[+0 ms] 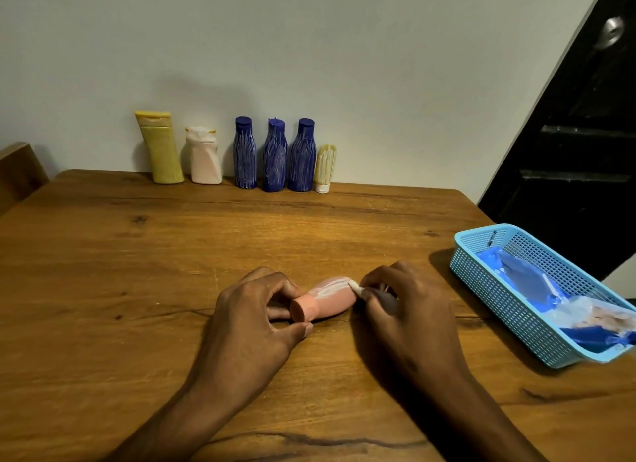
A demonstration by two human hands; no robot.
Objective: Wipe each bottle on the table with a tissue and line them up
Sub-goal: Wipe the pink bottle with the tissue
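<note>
A pink bottle [327,299] lies on its side on the wooden table [137,272], cap toward me. My left hand [254,317] pinches its cap end. My right hand [406,310] holds a small rolled white tissue [356,287] pressed against the bottle's far end, where white streaks show. Along the wall stands a row: a yellow tube [160,148], a pale pink bottle [204,157], three dark blue bottles [245,153] [274,157] [302,155] with white streaks, and a small cream tube [325,169].
A light blue mesh basket [499,299] sits at the table's right edge, holding blue and clear plastic packets. A black door [568,134] stands behind it. A wooden chair back [17,172] shows at the far left.
</note>
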